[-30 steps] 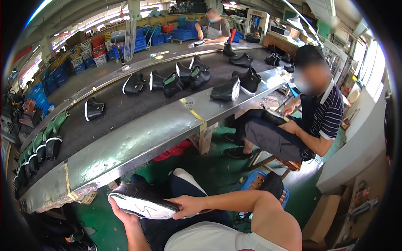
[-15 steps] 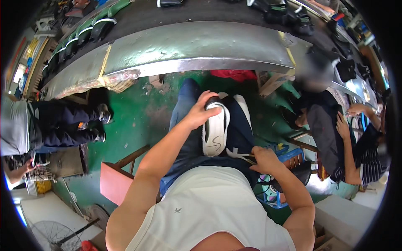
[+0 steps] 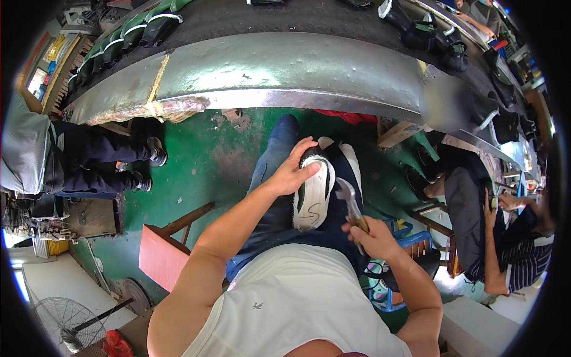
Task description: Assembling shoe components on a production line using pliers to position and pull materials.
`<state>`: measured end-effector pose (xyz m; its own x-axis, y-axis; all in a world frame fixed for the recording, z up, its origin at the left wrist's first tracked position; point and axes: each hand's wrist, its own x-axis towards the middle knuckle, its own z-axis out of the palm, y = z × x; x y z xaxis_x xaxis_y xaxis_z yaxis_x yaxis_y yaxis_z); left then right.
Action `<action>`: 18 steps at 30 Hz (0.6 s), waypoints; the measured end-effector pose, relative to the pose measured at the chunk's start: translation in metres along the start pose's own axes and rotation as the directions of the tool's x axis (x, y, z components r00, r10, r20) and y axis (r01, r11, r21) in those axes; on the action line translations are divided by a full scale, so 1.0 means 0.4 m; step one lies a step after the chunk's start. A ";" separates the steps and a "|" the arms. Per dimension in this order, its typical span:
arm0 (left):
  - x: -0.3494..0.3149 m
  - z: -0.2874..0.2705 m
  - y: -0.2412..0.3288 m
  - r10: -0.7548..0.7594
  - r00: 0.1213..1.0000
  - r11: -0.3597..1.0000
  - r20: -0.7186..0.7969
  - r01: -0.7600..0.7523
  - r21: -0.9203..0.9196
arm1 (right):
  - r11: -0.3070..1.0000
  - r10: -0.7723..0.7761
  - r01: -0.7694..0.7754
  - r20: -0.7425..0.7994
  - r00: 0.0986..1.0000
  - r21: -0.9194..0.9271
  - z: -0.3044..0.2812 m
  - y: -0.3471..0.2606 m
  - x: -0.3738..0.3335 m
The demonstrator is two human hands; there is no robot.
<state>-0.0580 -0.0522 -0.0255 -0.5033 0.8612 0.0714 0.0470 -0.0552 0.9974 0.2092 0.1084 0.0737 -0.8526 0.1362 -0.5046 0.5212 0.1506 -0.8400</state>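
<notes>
A person's left hand (image 3: 297, 171) grips a shoe (image 3: 311, 213), sole up on the lap (image 3: 266, 168), while the right hand (image 3: 376, 235) clasps a tool (image 3: 351, 204) just beside it, apparently at a tooling step calling for steady hold.

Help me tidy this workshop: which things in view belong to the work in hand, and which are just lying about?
In the work:
White-soled shoe, in the left hand
Metal hand tool, in the right hand

Apparently just lying about:
Red bundle below the metal-edged bench
Pink-topped wooden stool
Wire-guarded fan
</notes>
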 end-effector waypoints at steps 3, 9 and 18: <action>0.000 -0.007 0.015 0.002 1.000 0.995 0.025 -0.004 0.097 | 0.991 -0.002 -0.009 0.084 0.996 0.137 0.010 -0.026 0.076; 0.011 -0.039 0.038 -0.059 0.993 0.979 0.101 0.038 0.200 | 0.862 0.149 -0.252 0.255 0.955 0.441 -0.017 -0.100 0.134; 0.033 -0.036 -0.005 -0.057 0.994 0.976 0.089 0.037 0.216 | 0.904 0.101 -0.167 0.182 0.978 0.393 -0.033 -0.092 0.173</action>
<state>-0.0773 -0.0480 -0.0264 -0.4260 0.9047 0.0129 0.2137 0.0868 0.9730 0.1316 0.1252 0.0725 -0.7882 -0.0298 -0.6147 0.5982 -0.2718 -0.7538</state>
